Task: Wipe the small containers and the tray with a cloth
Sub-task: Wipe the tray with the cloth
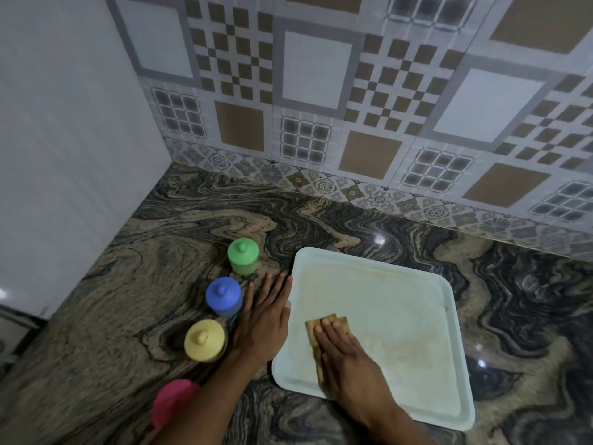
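Pink container sat closest, partly behind the left forearm, with yellow, blue and green containers lined up beyond it on the table. Left hand lay flat, fingers straight, just beside the tray's left rim. Right hand, fingers straight, pressed a folded cloth onto the tray. Marbled table showed between tray and tiled wall.

You see a glossy, swirl-veined stone counter, a smooth matt plastic tray, 4 matt plastic containers left, and soft cloth.
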